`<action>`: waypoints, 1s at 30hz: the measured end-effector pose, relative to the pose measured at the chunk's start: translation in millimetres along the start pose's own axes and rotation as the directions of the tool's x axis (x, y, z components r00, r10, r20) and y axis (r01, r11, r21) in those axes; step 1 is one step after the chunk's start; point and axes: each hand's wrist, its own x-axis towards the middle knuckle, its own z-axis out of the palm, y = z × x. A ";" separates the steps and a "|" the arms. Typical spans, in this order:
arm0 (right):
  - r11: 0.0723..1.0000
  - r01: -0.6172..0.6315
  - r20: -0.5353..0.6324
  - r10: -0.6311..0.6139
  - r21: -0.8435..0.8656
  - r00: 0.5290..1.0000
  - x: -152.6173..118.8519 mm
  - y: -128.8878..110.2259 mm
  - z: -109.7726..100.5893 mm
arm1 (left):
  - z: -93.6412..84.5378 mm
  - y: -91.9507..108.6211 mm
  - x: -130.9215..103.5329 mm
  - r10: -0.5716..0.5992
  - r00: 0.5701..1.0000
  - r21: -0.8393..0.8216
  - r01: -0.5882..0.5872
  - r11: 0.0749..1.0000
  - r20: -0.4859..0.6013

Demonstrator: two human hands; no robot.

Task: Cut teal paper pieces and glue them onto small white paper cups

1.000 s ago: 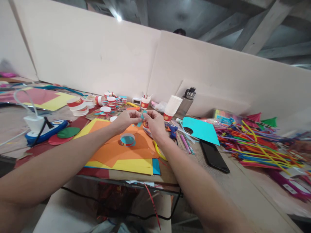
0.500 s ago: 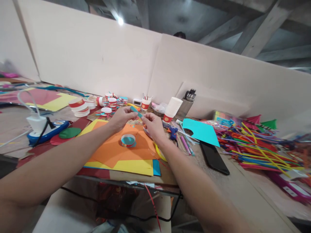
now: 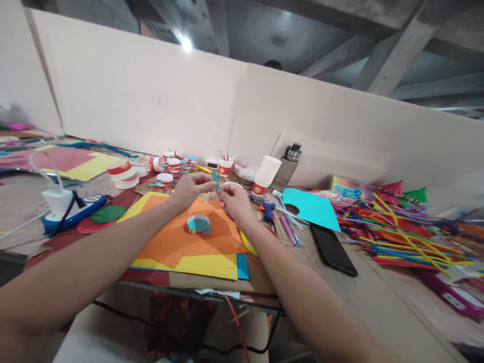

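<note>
A small teal paper strip (image 3: 215, 179) stands between the fingertips of both hands, above the far part of the orange paper (image 3: 166, 242). My left hand (image 3: 191, 190) pinches it from the left side. My right hand (image 3: 235, 201) is closed at its lower end, the fingertips close to those of the left. Below the hands, a short cut cup ring with a teal disc inside (image 3: 198, 224) rests on the orange paper. Yellow sheets (image 3: 212, 264) lie under the orange one.
Behind stand cut cup pieces (image 3: 164, 179), stacked paper cups (image 3: 266, 174) and a bottle (image 3: 286, 169). To the right are a glue gun (image 3: 268, 209), cyan paper (image 3: 313, 204), a phone (image 3: 335, 249) and pipe cleaners (image 3: 408, 237). At left sits a blue power strip (image 3: 75, 214).
The teal strip has turned from slanting to nearly upright, and less of it shows between the fingers. Both hands have come slightly closer together. The view has shifted slightly.
</note>
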 end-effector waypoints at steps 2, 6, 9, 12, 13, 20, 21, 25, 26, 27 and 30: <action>0.999 -0.032 0.017 0.032 0.033 0.999 -2.1 -2.5 0.3 | 0.3 -2.2 0.8 -0.007 1.000 -0.012 0.007 1.000 -0.002; 0.983 -0.138 0.020 0.136 0.122 0.990 -7.2 -9.2 1.9 | 3.1 -7.1 2.0 -0.099 0.995 -0.161 0.098 0.982 -0.003; 0.964 -0.196 0.012 0.197 0.180 0.980 -8.6 -11.2 3.3 | 5.7 -6.5 1.2 -0.175 0.984 -0.261 0.175 0.949 0.024; 0.958 -0.211 0.019 0.211 0.196 0.977 -8.3 -10.7 4.1 | 7.2 -3.8 -0.1 -0.204 0.977 -0.283 0.214 0.935 0.066; 0.957 -0.214 0.021 0.214 0.197 0.977 -8.2 -10.5 4.3 | 7.3 -3.0 -0.5 -0.208 0.976 -0.287 0.219 0.933 0.068; 0.968 -0.197 -0.003 0.200 0.159 0.980 -8.2 -9.0 6.3 | 7.1 0.1 -2.0 -0.226 0.972 -0.294 0.233 0.927 0.058; 0.971 -0.191 -0.007 0.195 0.144 0.981 -8.3 -8.5 6.5 | 7.2 0.3 -2.0 -0.230 0.972 -0.291 0.237 0.927 0.056; 0.986 -0.158 0.001 0.158 0.060 0.987 -8.4 -5.7 6.0 | 7.1 0.9 -1.5 -0.245 0.969 -0.287 0.246 0.926 0.040; 0.988 -0.148 0.008 0.148 0.040 0.989 -8.2 -5.1 5.7 | 7.0 0.9 -1.4 -0.247 0.968 -0.288 0.248 0.925 0.040; 0.990 -0.141 0.017 0.140 0.023 0.990 -8.1 -4.6 5.4 | 6.9 1.0 -1.3 -0.250 0.967 -0.288 0.252 0.924 0.044; 0.993 -0.120 0.042 0.120 -0.012 0.992 -7.6 -5.0 4.4 | 6.5 0.7 -1.0 -0.264 0.963 -0.277 0.269 0.923 0.055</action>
